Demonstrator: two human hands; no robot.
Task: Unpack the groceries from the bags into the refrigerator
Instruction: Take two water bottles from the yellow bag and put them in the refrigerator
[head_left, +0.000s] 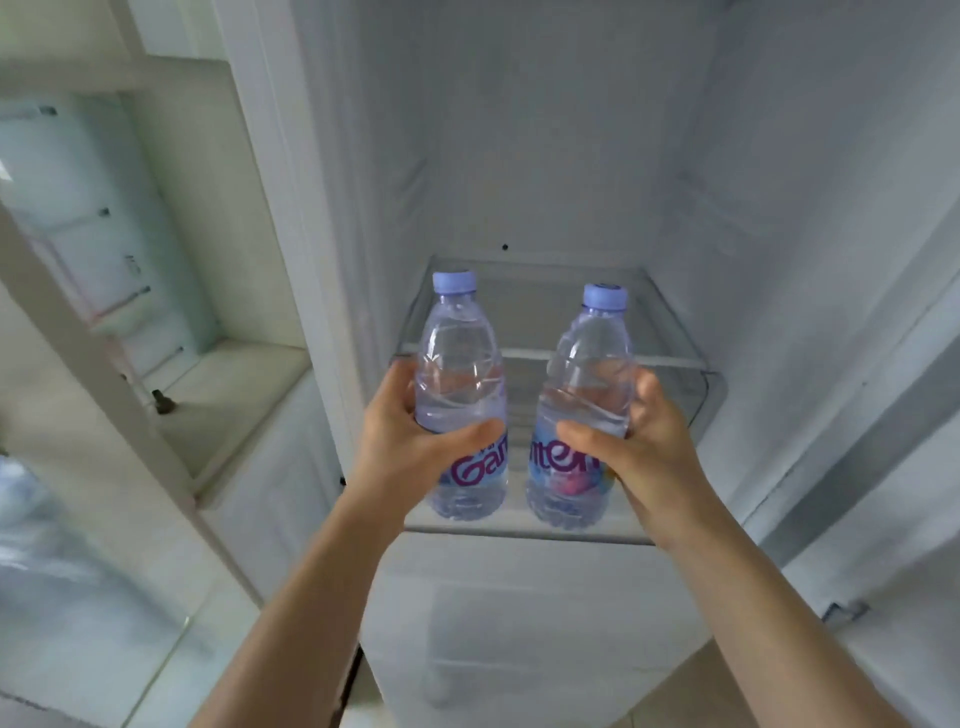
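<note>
Clear plastic water bottles with pale blue caps, two of them, are sitting upright side by side over the clear glass shelf (519, 530) inside the white refrigerator (519, 156). Left hand (415, 447) is gripping the left bottle (462, 374), fingers curled round its middle, thumb across the front. Right hand (634, 447) is gripping the right bottle (587, 384) the same way. Can't tell whether the bottle bases are touching the shelf. Refrigerator door (857, 467) is standing open at right.

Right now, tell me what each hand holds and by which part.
Left hand grips the left water bottle around its middle; right hand grips the right water bottle around its middle.
</note>
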